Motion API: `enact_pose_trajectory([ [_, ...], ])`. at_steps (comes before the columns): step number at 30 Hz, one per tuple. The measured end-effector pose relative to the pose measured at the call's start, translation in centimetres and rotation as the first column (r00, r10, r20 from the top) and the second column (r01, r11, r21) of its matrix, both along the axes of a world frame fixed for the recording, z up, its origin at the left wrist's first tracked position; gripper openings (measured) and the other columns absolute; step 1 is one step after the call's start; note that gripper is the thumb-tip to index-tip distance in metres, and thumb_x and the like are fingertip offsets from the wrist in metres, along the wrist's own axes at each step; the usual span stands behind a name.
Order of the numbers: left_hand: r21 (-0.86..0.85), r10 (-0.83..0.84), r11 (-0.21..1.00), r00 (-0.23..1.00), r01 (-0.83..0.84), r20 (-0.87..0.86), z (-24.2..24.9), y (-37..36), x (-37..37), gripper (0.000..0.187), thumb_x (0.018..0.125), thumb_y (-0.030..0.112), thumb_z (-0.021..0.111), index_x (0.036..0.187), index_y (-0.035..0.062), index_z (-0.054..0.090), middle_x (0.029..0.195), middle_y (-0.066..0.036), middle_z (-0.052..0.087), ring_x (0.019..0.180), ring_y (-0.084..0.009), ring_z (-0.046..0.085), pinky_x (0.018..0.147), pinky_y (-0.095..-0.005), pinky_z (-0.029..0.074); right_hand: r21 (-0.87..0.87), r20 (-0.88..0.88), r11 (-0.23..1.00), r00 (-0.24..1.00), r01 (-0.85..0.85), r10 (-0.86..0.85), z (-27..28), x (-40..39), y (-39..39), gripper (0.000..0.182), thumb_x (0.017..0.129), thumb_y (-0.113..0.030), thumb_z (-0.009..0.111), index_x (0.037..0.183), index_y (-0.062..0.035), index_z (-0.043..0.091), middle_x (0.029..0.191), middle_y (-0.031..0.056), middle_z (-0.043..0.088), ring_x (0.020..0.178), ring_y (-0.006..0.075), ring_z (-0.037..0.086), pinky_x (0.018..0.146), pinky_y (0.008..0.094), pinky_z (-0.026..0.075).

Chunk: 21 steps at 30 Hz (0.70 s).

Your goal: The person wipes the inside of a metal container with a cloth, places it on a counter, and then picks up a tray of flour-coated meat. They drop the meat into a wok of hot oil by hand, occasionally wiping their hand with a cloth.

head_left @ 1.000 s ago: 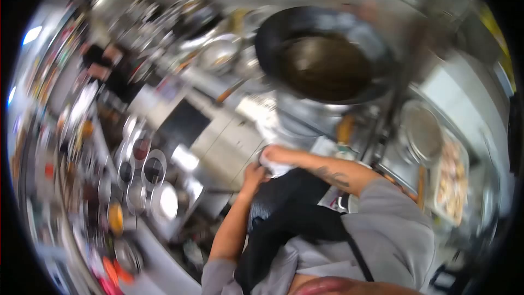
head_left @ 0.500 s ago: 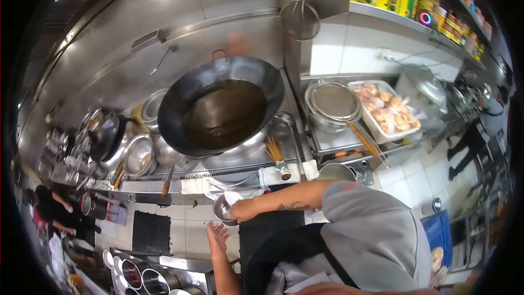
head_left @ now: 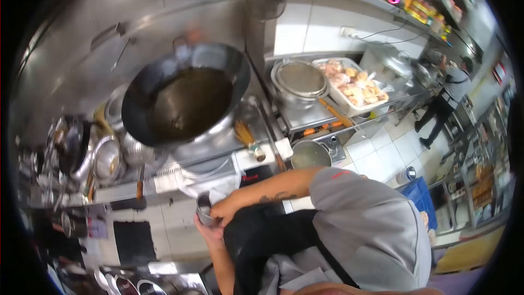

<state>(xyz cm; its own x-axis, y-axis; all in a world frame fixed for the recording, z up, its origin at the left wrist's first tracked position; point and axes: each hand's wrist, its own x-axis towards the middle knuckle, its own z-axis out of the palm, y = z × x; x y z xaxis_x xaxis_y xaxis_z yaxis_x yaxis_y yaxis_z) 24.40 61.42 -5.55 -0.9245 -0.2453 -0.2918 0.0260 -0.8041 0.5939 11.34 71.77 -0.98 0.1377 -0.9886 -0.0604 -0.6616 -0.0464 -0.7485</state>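
Note:
A small stainless steel cup (head_left: 204, 207) is held in front of the stove's edge, its open mouth facing up. My left hand (head_left: 209, 231) is wrapped round its lower side. At the cup's rim, my right hand (head_left: 222, 210) is closed on the near side; its fingertips are partly hidden. Just behind the cup, a white cloth (head_left: 218, 187) hangs over the front of the stove. A large black wok (head_left: 134, 101) with dark oil sits on the burner beyond.
A bamboo brush (head_left: 248, 139) and a ladle (head_left: 270, 131) lie right of the wok. Strainers and a metal bowl (head_left: 109, 158) stand left. A tray of meat pieces (head_left: 355, 90) is on the right counter. A co-worker (head_left: 450, 93) stands at far right.
My left hand has come up from open beside the cup to grip it. The cup has shifted left and my right hand stays on it. The view has turned toward the right.

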Motion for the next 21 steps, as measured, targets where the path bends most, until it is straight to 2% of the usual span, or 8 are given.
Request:
enact_pose_trajectory([
  [2, 0.085, 0.047, 0.995, 0.998, -0.05, 0.034, -1.0, -0.7, 0.4, 0.076, 0.082, 0.065, 0.046, 0.14, 0.0161, 0.036, 0.14, -0.012, 0.043, 0.127, -0.0337, 0.043, 0.098, -0.0562, 0.042, 0.0, -0.229, 0.997, 0.971, -0.072, 0.07, 2.4, 0.3, 0.3, 0.036, 0.06, -0.014, 0.073, 0.093, -0.0024, 0.065, 0.086, 0.0197, 0.065, 0.084, 0.0358, 0.063, 0.075, 0.045, 0.05],
  [4, 0.492, -0.02, 0.866, 0.989, 0.091, -0.147, -2.3, -2.1, -0.7, 0.077, 0.081, 0.06, 0.05, 0.142, 0.0163, 0.034, 0.141, -0.013, 0.041, 0.132, -0.0333, 0.038, 0.103, -0.0559, 0.036, -0.199, -0.487, 0.979, 0.864, 0.036, -0.131, 2.3, -0.7, 1.0, 0.047, 0.063, -0.013, 0.072, 0.109, -0.0081, 0.063, 0.098, 0.0185, 0.064, 0.093, 0.0358, 0.062, 0.081, 0.045, 0.049],
  [6, 0.34, 0.006, 0.939, 0.987, 0.05, -0.161, 2.1, -1.3, -1.1, 0.076, 0.081, 0.058, 0.052, 0.143, 0.0165, 0.036, 0.14, -0.013, 0.042, 0.132, -0.0347, 0.036, 0.099, -0.0605, 0.037, -0.096, -0.391, 0.98, 0.899, 0.174, -0.198, 5.5, -1.4, 0.8, 0.035, 0.076, -0.011, 0.062, 0.11, -0.005, 0.06, 0.103, 0.02, 0.063, 0.097, 0.0375, 0.06, 0.082, 0.0458, 0.049],
  [9, 0.366, 0.029, 0.931, 0.997, -0.001, -0.073, 1.7, -1.4, -1.7, 0.071, 0.081, 0.058, 0.05, 0.137, 0.0159, 0.043, 0.137, -0.014, 0.045, 0.125, -0.0381, 0.044, 0.091, -0.0643, 0.043, -0.011, -0.301, 1.0, 0.954, -0.002, -0.002, 5.1, -4.2, 1.0, 0.015, 0.073, -0.004, 0.061, 0.087, 0.0009, 0.064, 0.093, 0.0214, 0.063, 0.088, 0.0396, 0.062, 0.075, 0.0417, 0.05],
  [11, 0.385, 0.06, 0.922, 0.998, -0.048, -0.019, 2.4, -0.9, -1.7, 0.069, 0.081, 0.059, 0.048, 0.135, 0.0156, 0.045, 0.135, -0.014, 0.047, 0.12, -0.039, 0.049, 0.085, -0.0625, 0.048, 0.153, -0.045, 0.985, 0.995, -0.079, 0.087, 7.0, -6.4, 0.5, 0.024, 0.072, -0.002, 0.062, 0.095, -0.0027, 0.066, 0.081, 0.018, 0.065, 0.076, 0.0322, 0.063, 0.069, 0.0399, 0.048],
  [15, 0.384, 0.072, 0.923, 0.993, -0.029, -0.098, 0.4, -1.7, -1.5, 0.079, 0.078, 0.065, 0.047, 0.139, 0.0145, 0.042, 0.137, -0.014, 0.046, 0.121, -0.0404, 0.05, 0.082, -0.0603, 0.051, 0.006, 0.152, 0.992, 0.98, 0.127, -0.126, 7.5, -8.9, 1.4, 0.021, 0.082, -0.007, 0.066, 0.102, -0.0018, 0.064, 0.074, 0.0052, 0.062, 0.065, 0.0115, 0.057, 0.058, 0.0292, 0.047],
  [18, 0.402, 0.141, 0.912, 0.981, -0.078, -0.13, 1.0, -1.7, -0.8, 0.08, 0.078, 0.064, 0.048, 0.14, 0.0137, 0.04, 0.137, -0.015, 0.046, 0.12, -0.0414, 0.05, 0.081, -0.0611, 0.052, 0.294, 0.469, 0.888, 0.756, 0.353, -0.456, 5.4, -9.2, 1.6, 0.02, 0.087, -0.008, 0.066, 0.106, -0.0021, 0.063, 0.076, 0.0008, 0.062, 0.065, 0.0075, 0.056, 0.056, 0.0238, 0.046],
  [21, 0.417, 0.167, 0.906, 0.963, -0.065, -0.211, 0.8, -2.2, 0.1, 0.079, 0.079, 0.063, 0.048, 0.14, 0.0132, 0.039, 0.138, -0.016, 0.045, 0.121, -0.0426, 0.049, 0.083, -0.0631, 0.05, 0.305, 0.511, 0.833, 0.659, 0.461, -0.552, 5.0, -9.3, 2.0, 0.02, 0.089, -0.008, 0.066, 0.108, -0.003, 0.063, 0.079, -0.0013, 0.062, 0.064, 0.0048, 0.054, 0.057, 0.0193, 0.044],
])
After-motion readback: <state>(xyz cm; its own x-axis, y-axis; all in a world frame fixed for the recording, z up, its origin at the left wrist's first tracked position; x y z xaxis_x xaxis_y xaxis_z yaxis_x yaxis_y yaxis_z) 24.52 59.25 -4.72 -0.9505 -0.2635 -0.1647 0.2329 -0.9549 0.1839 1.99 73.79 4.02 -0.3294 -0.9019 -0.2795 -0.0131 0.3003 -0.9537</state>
